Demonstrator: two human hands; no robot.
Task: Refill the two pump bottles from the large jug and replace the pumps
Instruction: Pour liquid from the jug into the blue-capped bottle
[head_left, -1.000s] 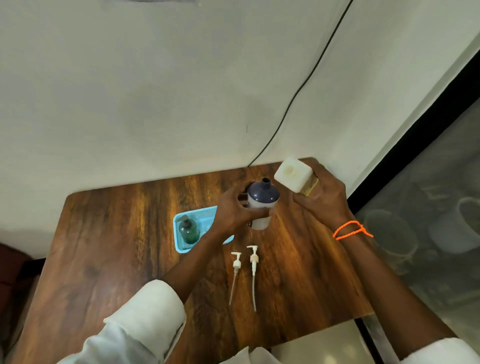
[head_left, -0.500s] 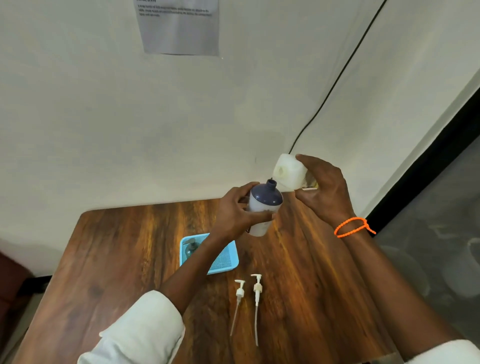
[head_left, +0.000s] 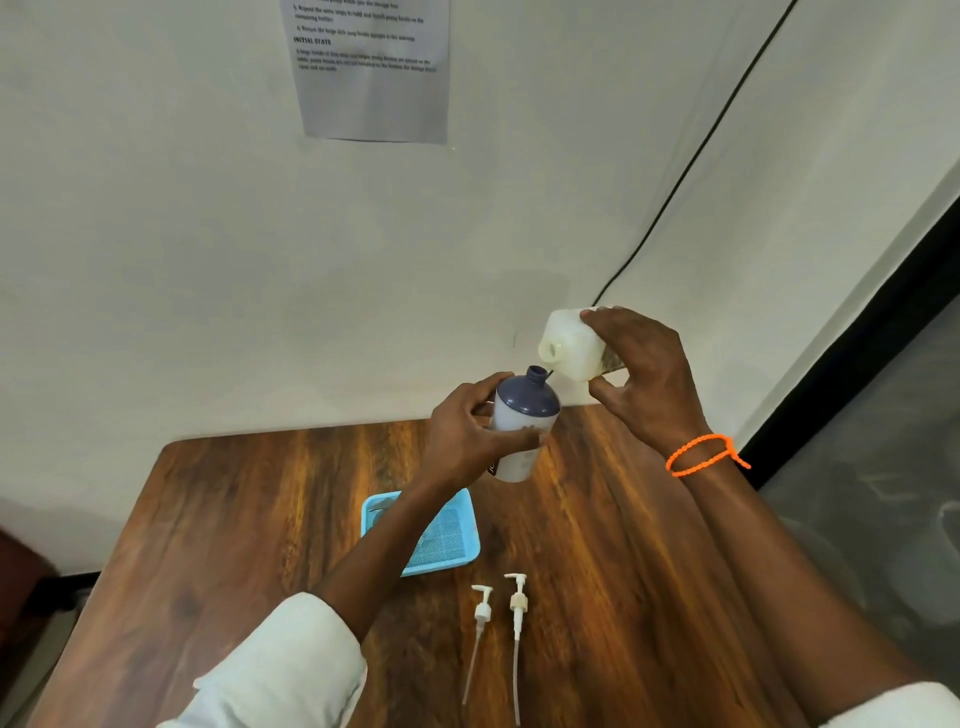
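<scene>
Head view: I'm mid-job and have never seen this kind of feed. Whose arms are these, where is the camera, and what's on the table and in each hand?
There is no machine here: these are a person's two bare arms, filmed by one wide-angle camera worn on their head, looking forward and down.

The left hand grips a white pump bottle with a dark blue top, its neck open. The right hand, with an orange band at the wrist, holds the large white jug tipped so that its spout sits just above the bottle's neck.

On the wooden table lie two white pumps side by side, and a blue tray partly hidden behind the left forearm. A printed sheet hangs on the wall.
</scene>
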